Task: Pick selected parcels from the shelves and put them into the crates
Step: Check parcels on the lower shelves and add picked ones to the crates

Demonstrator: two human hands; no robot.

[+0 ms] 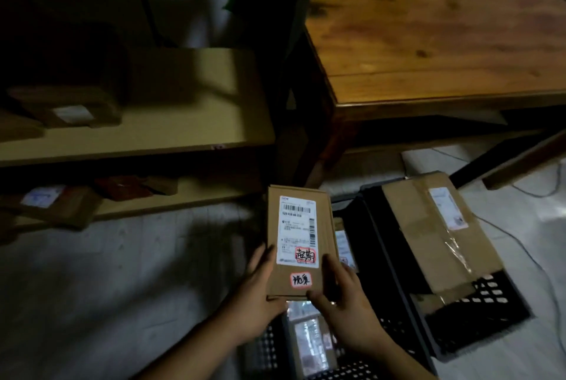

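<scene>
Gripping flat parcel | left hand clasps left edge | right hand clasps right edge | above crate

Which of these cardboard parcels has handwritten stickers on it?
The flat parcel held in both hands over the crates: two red-edged handwritten stickers. The others show only printed labels.

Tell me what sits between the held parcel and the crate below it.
No obstacle shows. Both hands, left hand and right hand, hold the cardboard parcel over the near black crate, which already contains a parcel.
</scene>
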